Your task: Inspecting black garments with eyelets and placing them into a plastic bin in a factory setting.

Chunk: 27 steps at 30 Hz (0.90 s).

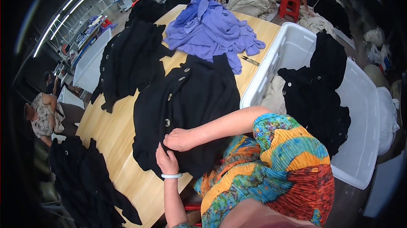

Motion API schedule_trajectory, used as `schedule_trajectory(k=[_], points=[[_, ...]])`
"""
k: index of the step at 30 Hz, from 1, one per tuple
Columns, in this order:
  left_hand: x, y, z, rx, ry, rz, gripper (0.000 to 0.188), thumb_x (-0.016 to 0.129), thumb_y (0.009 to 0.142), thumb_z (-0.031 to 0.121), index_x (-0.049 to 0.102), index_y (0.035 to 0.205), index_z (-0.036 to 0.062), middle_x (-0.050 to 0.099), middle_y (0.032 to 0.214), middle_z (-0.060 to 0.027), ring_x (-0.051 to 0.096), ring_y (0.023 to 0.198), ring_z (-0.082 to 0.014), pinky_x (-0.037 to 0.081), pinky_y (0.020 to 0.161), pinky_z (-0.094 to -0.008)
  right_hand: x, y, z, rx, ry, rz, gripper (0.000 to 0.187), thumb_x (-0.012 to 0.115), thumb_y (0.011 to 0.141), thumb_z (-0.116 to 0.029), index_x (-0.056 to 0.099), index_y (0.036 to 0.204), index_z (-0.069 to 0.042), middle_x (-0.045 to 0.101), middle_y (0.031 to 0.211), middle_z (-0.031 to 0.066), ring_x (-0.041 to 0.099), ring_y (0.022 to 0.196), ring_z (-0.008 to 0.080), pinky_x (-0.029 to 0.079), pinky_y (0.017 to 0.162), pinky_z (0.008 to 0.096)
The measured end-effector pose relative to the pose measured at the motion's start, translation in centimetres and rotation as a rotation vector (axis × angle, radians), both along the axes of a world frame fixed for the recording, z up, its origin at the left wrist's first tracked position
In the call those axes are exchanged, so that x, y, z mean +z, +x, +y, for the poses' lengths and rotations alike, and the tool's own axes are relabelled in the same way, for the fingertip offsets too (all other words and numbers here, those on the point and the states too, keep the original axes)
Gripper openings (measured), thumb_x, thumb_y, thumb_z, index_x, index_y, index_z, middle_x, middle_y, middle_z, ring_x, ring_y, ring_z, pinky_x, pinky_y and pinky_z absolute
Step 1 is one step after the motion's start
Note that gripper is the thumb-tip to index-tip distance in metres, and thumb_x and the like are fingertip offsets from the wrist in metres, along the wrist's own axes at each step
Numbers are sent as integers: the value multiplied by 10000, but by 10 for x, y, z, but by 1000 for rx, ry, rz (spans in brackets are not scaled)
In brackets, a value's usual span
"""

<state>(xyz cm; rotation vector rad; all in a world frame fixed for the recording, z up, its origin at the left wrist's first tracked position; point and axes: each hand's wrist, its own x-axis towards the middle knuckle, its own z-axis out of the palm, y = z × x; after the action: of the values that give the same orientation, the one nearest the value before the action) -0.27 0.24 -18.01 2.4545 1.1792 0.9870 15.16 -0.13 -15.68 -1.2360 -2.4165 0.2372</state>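
Note:
A black buttoned cardigan (pixel 199 96) lies spread on the wooden table in front of me, with large buttons down its front band. My right hand (pixel 179 139) is curled closed on that band, just below a button (pixel 167 122). Right beside it, my left hand (pixel 167 161), with a pale bangle (pixel 171 176) at the wrist, pinches the cardigan's edge. The fingertips of both hands nearly meet, and the bit of cloth between them is too small to make out.
On the wooden table (pixel 106 132) lie more black cardigans (pixel 131 56) and a heap of purple garments (pixel 207 26). Thread snips (pixel 250 60) rest near its right edge. A white plastic tub (pixel 358 101) with black garments (pixel 316 101) stands at my right. Other people work farther off.

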Motion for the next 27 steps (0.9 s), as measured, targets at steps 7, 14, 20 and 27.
schedule_trajectory(k=[7, 14, 20, 27], points=[[13, -4, 8, 9, -57, -144, 373, 464, 757, 18, 482, 1130, 25, 557, 1046, -179, 533, 974, -336, 427, 832, -377, 37, -2, 3, -120, -250, 8, 156, 476, 730, -128, 574, 802, -31, 606, 817, 179, 596, 780, 335, 481, 684, 414], [49, -28, 19, -188, -441, -317, 328, 507, 744, -23, 441, 1063, 15, 589, 899, -137, 600, 836, -235, 453, 723, -298, 56, 12, 14, 142, -471, 327, 167, 517, 737, -115, 551, 862, -10, 571, 695, 139, 560, 669, 243, 429, 619, 334], [66, -44, 28, -411, -977, -442, 376, 550, 752, -40, 400, 1096, -11, 558, 901, -53, 524, 824, -81, 435, 735, -211, 61, 17, 12, 201, -610, 424, 201, 590, 754, -178, 563, 850, -3, 569, 674, 90, 545, 644, 170, 417, 610, 297], [27, -49, 39, -128, -810, -36, 401, 616, 712, 68, 447, 1072, 18, 473, 721, -28, 486, 692, -73, 414, 627, -225, 29, 64, 13, 17, -243, -142, 175, 583, 747, -149, 606, 872, -28, 597, 835, 136, 578, 818, 306, 458, 748, 387]])
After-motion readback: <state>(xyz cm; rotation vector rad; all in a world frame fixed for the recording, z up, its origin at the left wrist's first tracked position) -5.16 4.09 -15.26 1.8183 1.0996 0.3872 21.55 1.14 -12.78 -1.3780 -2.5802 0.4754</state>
